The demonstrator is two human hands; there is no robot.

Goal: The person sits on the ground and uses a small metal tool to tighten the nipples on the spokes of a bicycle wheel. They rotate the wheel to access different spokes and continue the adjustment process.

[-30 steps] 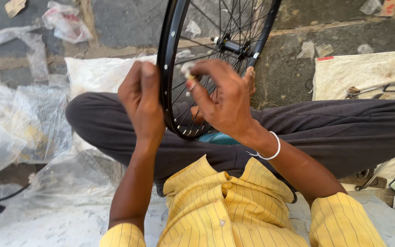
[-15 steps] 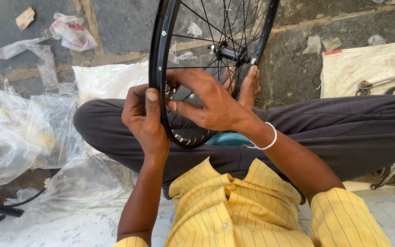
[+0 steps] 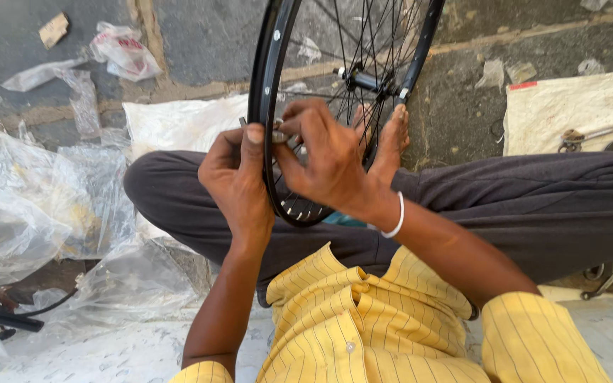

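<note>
Sitting cross-legged on the floor (image 3: 200,28), dark trousers (image 3: 533,206), yellow striped shirt (image 3: 363,319). Holding a black bicycle wheel rim (image 3: 267,78) upright over the lap, lower arc dipping between the knees, hub (image 3: 363,79) and spokes (image 3: 335,42) above the hands. Left hand (image 3: 235,181) gripping the rim's near edge from outside, thumb pressing upward along it, fingers curled shut around the rim. Right hand (image 3: 331,159) reaching through from the spoke side, fingertips pinching together on a small metallic piece (image 3: 279,135) at the rim; kind of piece too small to tell. White bangle (image 3: 395,220) on right wrist. Bare foot (image 3: 391,138) resting just behind the spokes. Crumpled clear plastic sheeting (image 3: 30,213) lying to the left; white sack (image 3: 569,106) with tools to the right.
</note>
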